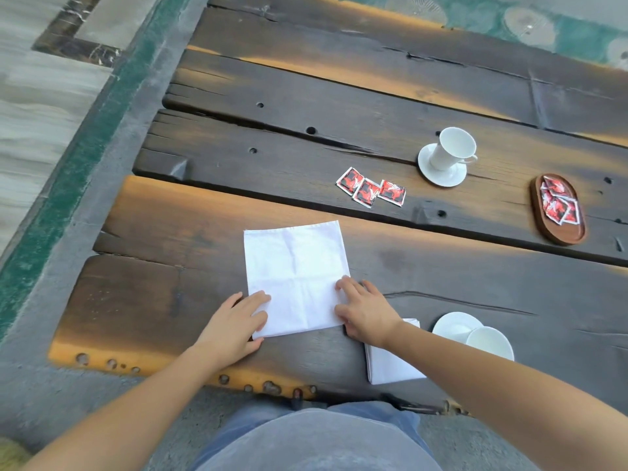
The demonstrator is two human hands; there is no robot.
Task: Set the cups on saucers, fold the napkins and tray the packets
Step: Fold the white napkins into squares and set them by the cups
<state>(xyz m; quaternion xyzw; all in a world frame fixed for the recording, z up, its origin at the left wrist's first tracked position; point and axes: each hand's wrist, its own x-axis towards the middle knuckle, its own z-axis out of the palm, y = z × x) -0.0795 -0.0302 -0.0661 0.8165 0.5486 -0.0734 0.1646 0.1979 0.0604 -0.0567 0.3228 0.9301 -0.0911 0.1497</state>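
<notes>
Before me lies a surface [441, 266] of dark, weathered planks with orange-tan patches and round holes, edged on its left by a grey stone kerb [85, 239], a green strip [54, 212] and pale tiled floor [40, 113], with my grey shirt [306, 443] and blue jeans [390, 423] at the bottom.

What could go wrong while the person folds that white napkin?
The right forearm hangs over the folded napkin and close to the near cup, so a wide swing might bump the cup or muss that fold. The open napkin lies skewed, the left hand and right hand on its near corners, so its fold may come out crooked. The three loose packets lie beside a plank gap and might slip in.
</notes>
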